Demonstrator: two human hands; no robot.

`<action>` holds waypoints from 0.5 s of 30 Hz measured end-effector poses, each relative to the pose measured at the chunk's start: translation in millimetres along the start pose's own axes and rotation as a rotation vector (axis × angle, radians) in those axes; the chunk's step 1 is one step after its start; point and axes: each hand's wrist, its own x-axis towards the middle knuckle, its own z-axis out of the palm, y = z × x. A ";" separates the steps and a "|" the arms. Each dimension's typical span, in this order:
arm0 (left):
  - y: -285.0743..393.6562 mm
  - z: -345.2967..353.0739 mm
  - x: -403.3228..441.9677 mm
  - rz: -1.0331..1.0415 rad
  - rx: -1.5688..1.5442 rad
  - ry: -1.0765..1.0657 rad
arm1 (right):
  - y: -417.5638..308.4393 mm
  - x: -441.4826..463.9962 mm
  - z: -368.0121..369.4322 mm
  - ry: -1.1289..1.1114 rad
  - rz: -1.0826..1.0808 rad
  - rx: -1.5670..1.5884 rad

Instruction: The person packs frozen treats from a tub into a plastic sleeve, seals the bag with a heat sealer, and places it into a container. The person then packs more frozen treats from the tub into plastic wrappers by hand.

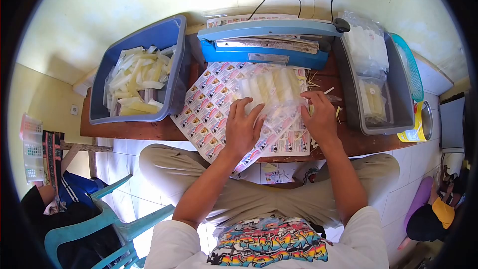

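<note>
A clear plastic bag (pixel 271 88) of pale yellow and whitish wrapped sticks lies on the printed label sheets (pixel 204 112) in front of me. My left hand (pixel 242 127) is at the bag's lower left edge, fingers curved and apart, the fingertips touching the plastic. At its lower right edge, my right hand (pixel 321 118) has its thumb and index finger apart beside the plastic. Whether either hand pinches the film is hard to see. Just behind the bag stands a blue heat sealer (pixel 269 55), with its light blue arm above the base.
A blue-grey tub (pixel 180 69) of loose wrapped sticks stands left. At right, a grey bin (pixel 401 104) holds filled bags (pixel 371 100), beside a yellow tin (pixel 420 124) and a turquoise basket (pixel 411 65). A green plastic chair (pixel 74 231) is lower left; other people sit at both sides.
</note>
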 end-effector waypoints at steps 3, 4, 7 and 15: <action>5.4 -3.8 -2.3 -0.021 -0.067 0.078 | -2.5 -6.5 -0.5 -0.022 0.074 0.024; 3.6 -3.8 -3.8 -0.028 -0.036 0.089 | -0.4 -8.5 0.1 -0.020 0.072 0.024; -1.5 -6.5 -7.2 -0.056 -0.027 0.105 | 8.8 -13.1 1.7 -0.011 0.032 -0.004; 6.5 -10.2 -17.8 -0.111 -0.041 0.132 | 8.2 -26.5 -0.5 0.048 0.124 0.120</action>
